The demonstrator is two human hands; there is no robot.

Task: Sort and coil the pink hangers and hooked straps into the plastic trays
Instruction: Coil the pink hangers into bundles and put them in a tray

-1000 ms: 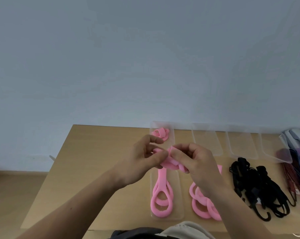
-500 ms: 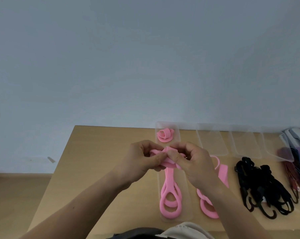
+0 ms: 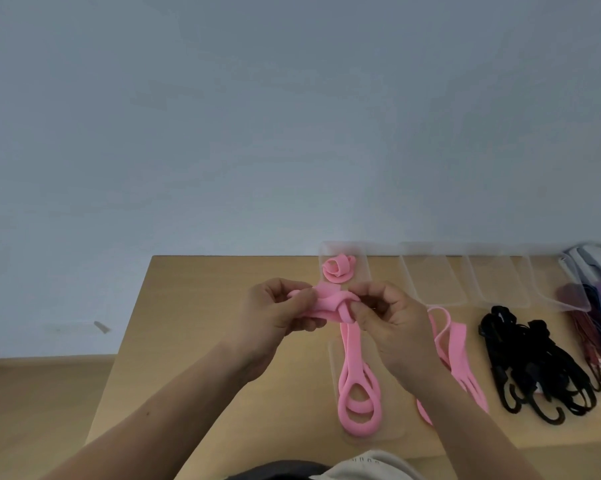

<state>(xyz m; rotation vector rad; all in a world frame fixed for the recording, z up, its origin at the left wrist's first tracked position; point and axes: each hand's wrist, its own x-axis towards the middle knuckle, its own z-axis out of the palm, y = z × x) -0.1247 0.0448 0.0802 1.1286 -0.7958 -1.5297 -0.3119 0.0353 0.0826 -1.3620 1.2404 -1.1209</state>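
Two hands coil a pink hanger [image 3: 328,301] above the table [image 3: 202,306].
The left hand [image 3: 275,317] and right hand [image 3: 392,327] pinch its folded top; its looped end lies in the tray [image 3: 394,433]. A coiled hanger [image 3: 337,268] sits at the tray's far end, with black straps [image 3: 534,362] to the right.

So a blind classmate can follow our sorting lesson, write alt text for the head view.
A left hand and right hand coil the top of a pink hanger above a wooden table; its loops rest on a clear tray. Beyond lies a finished coil; to the right, more hangers, empty trays and black hooked straps.
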